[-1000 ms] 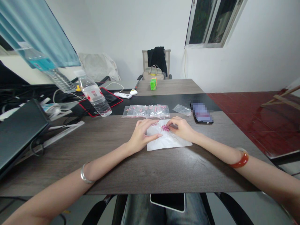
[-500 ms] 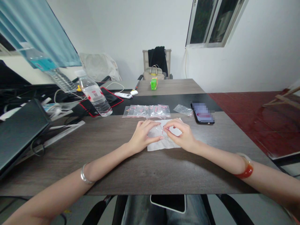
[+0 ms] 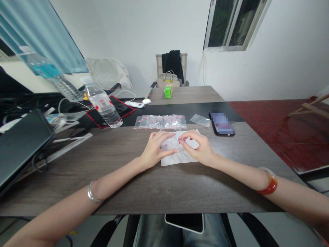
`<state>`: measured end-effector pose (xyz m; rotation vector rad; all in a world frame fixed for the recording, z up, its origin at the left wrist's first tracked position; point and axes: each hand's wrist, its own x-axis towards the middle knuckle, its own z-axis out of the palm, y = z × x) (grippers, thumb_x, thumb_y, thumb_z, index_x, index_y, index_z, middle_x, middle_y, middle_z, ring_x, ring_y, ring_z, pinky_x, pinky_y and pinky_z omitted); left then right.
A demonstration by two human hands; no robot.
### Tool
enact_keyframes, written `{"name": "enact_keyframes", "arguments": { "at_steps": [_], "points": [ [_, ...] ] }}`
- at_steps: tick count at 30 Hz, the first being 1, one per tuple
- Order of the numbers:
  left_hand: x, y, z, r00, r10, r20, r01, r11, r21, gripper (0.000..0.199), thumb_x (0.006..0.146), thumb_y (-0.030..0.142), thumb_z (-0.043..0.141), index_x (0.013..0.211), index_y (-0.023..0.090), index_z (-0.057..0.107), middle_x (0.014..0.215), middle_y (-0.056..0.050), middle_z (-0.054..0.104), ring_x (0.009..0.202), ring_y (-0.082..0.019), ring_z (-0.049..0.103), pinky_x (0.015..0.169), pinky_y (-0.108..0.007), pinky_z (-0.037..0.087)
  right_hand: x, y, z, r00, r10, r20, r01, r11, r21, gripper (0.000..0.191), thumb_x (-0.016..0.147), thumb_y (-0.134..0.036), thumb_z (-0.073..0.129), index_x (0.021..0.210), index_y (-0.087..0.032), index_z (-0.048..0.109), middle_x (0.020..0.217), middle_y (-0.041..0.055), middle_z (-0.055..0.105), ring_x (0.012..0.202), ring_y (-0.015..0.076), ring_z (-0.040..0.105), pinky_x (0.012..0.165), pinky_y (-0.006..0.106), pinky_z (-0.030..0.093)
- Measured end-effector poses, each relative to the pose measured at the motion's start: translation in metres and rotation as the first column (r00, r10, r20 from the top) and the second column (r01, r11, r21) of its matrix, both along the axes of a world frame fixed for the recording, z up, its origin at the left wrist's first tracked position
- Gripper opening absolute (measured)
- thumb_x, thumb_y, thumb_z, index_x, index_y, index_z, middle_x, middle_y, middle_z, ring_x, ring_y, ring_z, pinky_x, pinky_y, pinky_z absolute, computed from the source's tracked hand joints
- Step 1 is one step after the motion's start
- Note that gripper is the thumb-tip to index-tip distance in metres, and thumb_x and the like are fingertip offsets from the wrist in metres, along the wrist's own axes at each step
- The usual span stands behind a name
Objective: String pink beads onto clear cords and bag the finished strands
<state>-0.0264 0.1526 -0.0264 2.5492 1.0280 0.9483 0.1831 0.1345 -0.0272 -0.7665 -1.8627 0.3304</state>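
Observation:
A crumpled white sheet (image 3: pixel 180 158) lies on the wooden table between my hands. My left hand (image 3: pixel 154 151) curves around a small clear plastic bag (image 3: pixel 170 141) over the sheet, its thumb and fingers spread at the bag's edges. Thumb and fingertips of my right hand (image 3: pixel 199 147) are pinched together on a small red piece (image 3: pixel 179 141) close to the bag; its exact shape is too small to tell. Just beyond the sheet lies a row of clear bags with pink-red contents (image 3: pixel 164 121). Another clear bag (image 3: pixel 200 120) is to their right.
A phone (image 3: pixel 222 123) lies at the right. Leftward are a tilted water bottle (image 3: pixel 102 104), a black pad with red edging (image 3: pixel 123 106), cables and a dark laptop (image 3: pixel 25 144). A green box (image 3: pixel 168 92) is farther back. A white-edged tablet (image 3: pixel 185 222) rests on my lap.

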Motion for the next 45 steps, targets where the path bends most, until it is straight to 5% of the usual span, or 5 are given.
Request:
{"name": "enact_keyframes", "arguments": {
  "at_steps": [5,9,15,27,45],
  "points": [
    [0.0,0.0,0.001,0.998,0.011,0.056,-0.012,1.0,0.021,0.05,0.085,0.057,0.058,0.123,0.024,0.054,0.113,-0.007,0.067,0.103,-0.024,0.06,0.087,-0.038,0.036,0.009,0.011,-0.003,0.961,-0.211,0.176,0.227,0.971,-0.076,0.008,0.083,-0.028,0.058,0.083,-0.02,0.058,0.084,0.0043,0.062,0.082,0.0199,0.059,0.074,0.034,0.045],
    [0.0,0.0,0.001,0.997,0.006,0.08,-0.009,0.999,0.04,0.051,0.085,0.057,0.058,0.124,0.024,0.054,0.11,-0.007,0.068,0.1,-0.024,0.061,0.086,-0.038,0.036,0.012,0.011,-0.001,0.82,-0.309,0.483,0.376,0.925,-0.047,0.026,0.084,-0.041,0.058,0.071,-0.019,0.056,0.082,0.0061,0.056,0.081,0.0222,0.055,0.072,0.034,0.04],
    [0.0,-0.001,0.002,0.997,0.009,0.078,-0.011,1.0,0.029,0.051,0.086,0.056,0.058,0.125,0.024,0.054,0.109,-0.007,0.068,0.1,-0.024,0.061,0.086,-0.039,0.036,0.007,0.005,0.002,0.614,-0.273,0.74,0.397,0.918,0.009,0.031,0.088,-0.045,0.054,0.082,-0.015,0.061,0.091,0.0104,0.059,0.085,0.0241,0.052,0.077,0.036,0.036],
    [0.0,-0.002,0.004,0.998,0.009,0.068,-0.008,1.0,-0.009,0.05,0.085,0.053,0.061,0.125,0.024,0.054,0.11,-0.006,0.068,0.101,-0.024,0.061,0.088,-0.038,0.036,0.004,0.002,0.007,0.462,-0.29,0.838,0.359,0.925,0.123,0.032,0.098,-0.033,0.04,0.094,-0.012,0.064,0.096,0.0152,0.065,0.091,0.0272,0.053,0.076,0.038,0.026],
    [0.0,-0.001,0.004,0.999,0.007,0.047,-0.007,1.0,-0.007,0.049,0.084,0.05,0.063,0.126,0.025,0.055,0.112,-0.007,0.067,0.1,-0.024,0.061,0.089,-0.039,0.039,0.004,0.004,0.006,0.514,-0.311,0.799,0.248,0.946,0.209,0.023,0.093,-0.019,0.043,0.088,-0.012,0.064,0.086,0.013,0.067,0.082,0.025,0.054,0.072,0.037,0.026]
  ]
}}
